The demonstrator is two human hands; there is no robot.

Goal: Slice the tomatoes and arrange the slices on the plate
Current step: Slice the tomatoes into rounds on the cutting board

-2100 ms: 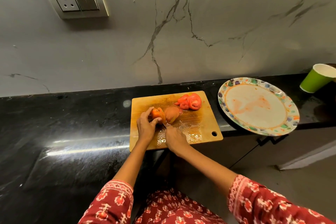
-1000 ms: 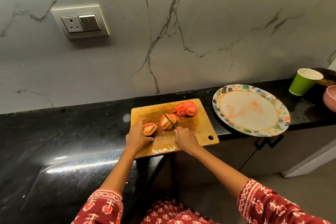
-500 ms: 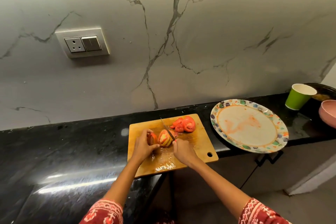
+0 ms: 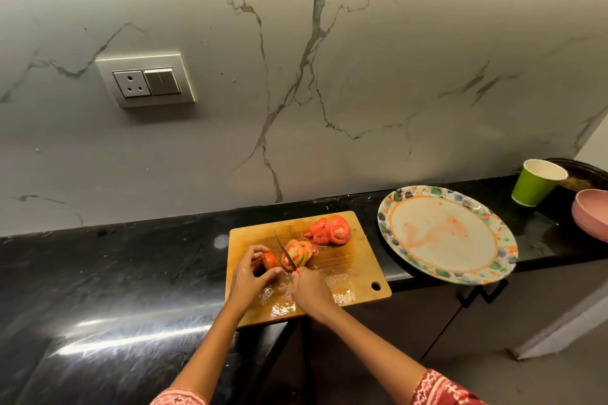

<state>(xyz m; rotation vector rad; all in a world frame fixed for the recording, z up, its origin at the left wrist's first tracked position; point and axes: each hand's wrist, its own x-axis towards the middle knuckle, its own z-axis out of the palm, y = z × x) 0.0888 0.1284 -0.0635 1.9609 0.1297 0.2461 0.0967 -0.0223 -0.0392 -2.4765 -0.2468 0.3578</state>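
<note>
A wooden cutting board (image 4: 348,270) lies on the black counter. My left hand (image 4: 250,276) grips a piece of tomato (image 4: 270,260) at the board's left. My right hand (image 4: 309,286) holds a knife (image 4: 283,250), its blade between that piece and a fan of cut slices (image 4: 299,251) to its right. A pile of red tomato slices (image 4: 332,229) sits at the board's far edge. The round plate (image 4: 506,260) with a patterned rim stands right of the board; it holds only juice smears.
A green paper cup (image 4: 534,186) and a pink bowl (image 4: 592,217) stand at the far right by a dark tray (image 4: 582,176). The plate overhangs the counter's front edge. A wall socket (image 4: 146,80) is on the marble backsplash. Juice wets the board's near side.
The left hand moved its tomato piece back beside the sliced portion, and the knife came down between them. The camera has tilted upward, so the board sits lower in view.
</note>
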